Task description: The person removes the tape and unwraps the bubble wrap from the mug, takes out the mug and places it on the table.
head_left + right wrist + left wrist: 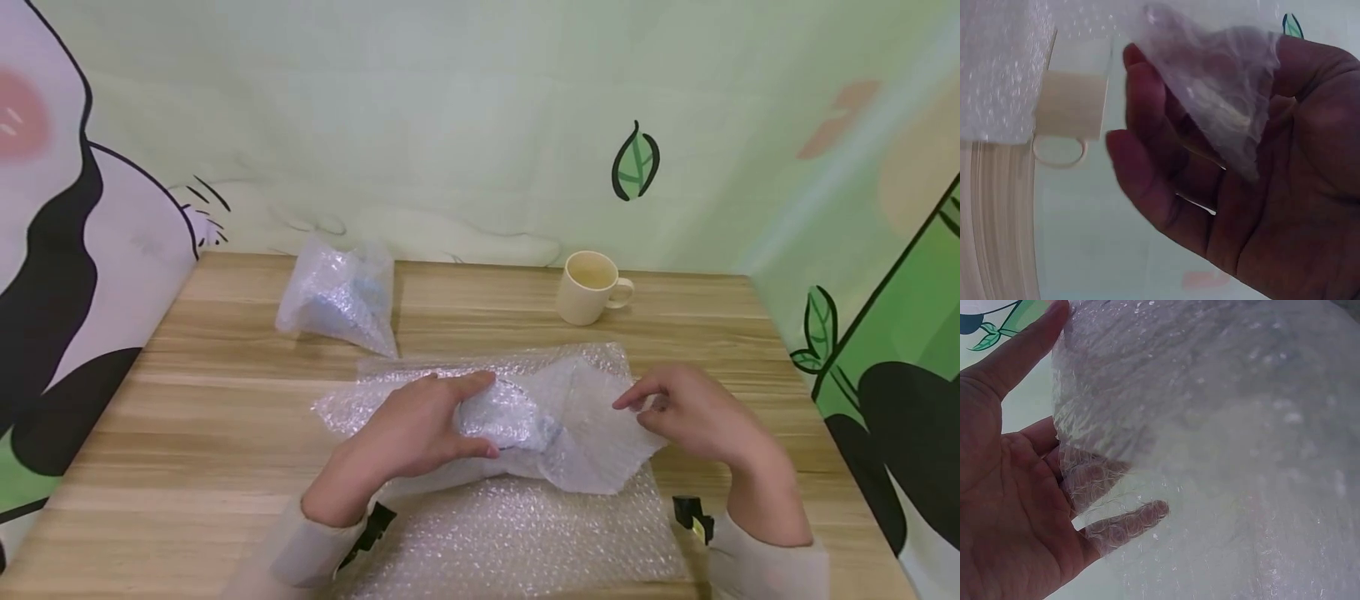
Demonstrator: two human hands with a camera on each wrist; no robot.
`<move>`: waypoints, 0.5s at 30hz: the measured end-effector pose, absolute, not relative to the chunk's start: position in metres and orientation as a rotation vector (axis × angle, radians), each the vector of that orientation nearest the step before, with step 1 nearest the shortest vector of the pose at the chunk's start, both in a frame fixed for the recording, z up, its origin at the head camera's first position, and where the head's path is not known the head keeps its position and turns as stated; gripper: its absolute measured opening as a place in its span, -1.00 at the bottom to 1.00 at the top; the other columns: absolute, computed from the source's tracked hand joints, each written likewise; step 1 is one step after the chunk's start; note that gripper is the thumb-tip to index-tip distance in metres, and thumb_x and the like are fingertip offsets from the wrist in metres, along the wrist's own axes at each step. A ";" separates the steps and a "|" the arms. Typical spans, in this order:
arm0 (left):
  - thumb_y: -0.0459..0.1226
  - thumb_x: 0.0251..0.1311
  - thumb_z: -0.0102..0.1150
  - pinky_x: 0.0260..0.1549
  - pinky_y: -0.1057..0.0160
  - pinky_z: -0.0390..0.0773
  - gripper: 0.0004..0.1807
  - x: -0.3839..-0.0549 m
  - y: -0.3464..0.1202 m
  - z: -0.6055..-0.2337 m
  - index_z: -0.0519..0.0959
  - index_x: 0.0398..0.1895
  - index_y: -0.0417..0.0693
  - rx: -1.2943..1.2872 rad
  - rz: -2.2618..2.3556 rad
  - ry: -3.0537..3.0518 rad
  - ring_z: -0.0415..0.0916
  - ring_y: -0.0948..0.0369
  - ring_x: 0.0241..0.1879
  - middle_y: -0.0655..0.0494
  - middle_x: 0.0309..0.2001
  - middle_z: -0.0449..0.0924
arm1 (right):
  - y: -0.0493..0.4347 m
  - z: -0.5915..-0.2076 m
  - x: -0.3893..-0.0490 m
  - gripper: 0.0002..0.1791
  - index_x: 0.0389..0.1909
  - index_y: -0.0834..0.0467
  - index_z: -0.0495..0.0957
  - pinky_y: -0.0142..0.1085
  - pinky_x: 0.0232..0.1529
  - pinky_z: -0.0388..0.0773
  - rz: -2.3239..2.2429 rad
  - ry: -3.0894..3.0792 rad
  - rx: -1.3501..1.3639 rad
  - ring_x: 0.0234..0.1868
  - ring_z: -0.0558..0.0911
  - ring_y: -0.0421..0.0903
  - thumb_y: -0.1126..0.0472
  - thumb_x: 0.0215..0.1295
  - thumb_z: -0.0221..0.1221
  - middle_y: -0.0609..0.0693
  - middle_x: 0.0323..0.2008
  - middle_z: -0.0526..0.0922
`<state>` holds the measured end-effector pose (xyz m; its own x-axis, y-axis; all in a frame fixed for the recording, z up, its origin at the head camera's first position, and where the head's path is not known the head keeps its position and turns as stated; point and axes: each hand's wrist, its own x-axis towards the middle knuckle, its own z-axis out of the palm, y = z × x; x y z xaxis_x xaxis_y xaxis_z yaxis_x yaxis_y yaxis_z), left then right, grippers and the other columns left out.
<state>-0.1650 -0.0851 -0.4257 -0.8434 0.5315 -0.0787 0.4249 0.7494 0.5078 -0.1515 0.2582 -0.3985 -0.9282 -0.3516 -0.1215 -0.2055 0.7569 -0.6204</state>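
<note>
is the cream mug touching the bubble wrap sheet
Apart: the head view shows wooden tabletop between the cream mug and the bubble wrap sheet.

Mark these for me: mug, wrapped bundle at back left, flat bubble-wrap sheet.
Mug [583,300]: head view, outer wall below the rim.
Wrapped bundle at back left [342,296]: head view, middle of its wrapped front.
Flat bubble-wrap sheet [525,532]: head view, bare front part, nearest the person.

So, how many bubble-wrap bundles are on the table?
2: one bundle at the back left, another bundle held by the left hand. No others show.
</note>
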 end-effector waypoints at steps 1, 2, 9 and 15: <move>0.18 -0.01 0.55 0.35 -0.03 0.52 -0.02 -0.165 -0.085 -0.425 0.41 0.51 0.15 0.755 0.711 2.730 0.55 0.03 0.34 0.21 0.42 0.51 | 0.261 -0.399 -0.152 -0.65 -0.14 0.10 0.81 -0.39 -0.45 0.47 -0.907 2.706 -0.431 -0.45 0.42 -0.21 0.46 0.18 0.18 0.03 -0.15 0.78; 0.18 -0.01 0.55 0.35 -0.03 0.52 -0.02 -0.165 -0.085 -0.425 0.41 0.51 0.15 0.756 0.708 2.731 0.55 0.03 0.34 0.21 0.42 0.51 | 0.264 -0.400 -0.153 -0.67 -0.13 0.11 0.80 -0.39 -0.43 0.48 -0.894 2.688 -0.423 -0.41 0.44 -0.19 0.45 0.19 0.19 0.04 -0.14 0.78; 0.19 -0.01 0.55 0.33 -0.02 0.53 -0.01 -0.166 -0.085 -0.424 0.39 0.53 0.18 0.731 0.699 2.720 0.54 0.05 0.34 0.22 0.43 0.50 | 0.274 -0.406 -0.157 -0.74 -0.07 0.12 0.78 -0.35 -0.33 0.53 -0.839 2.561 -0.302 -0.28 0.51 -0.11 0.36 0.27 0.26 0.04 -0.10 0.75; 0.18 0.00 0.54 0.35 -0.01 0.52 -0.01 -0.165 -0.085 -0.424 0.39 0.53 0.18 0.724 0.700 2.711 0.52 0.06 0.36 0.23 0.44 0.47 | 0.272 -0.403 -0.154 -0.68 0.03 0.04 0.76 -0.07 -0.06 0.61 -0.744 2.690 -0.312 -0.02 0.63 0.07 0.21 0.25 0.38 0.09 0.04 0.71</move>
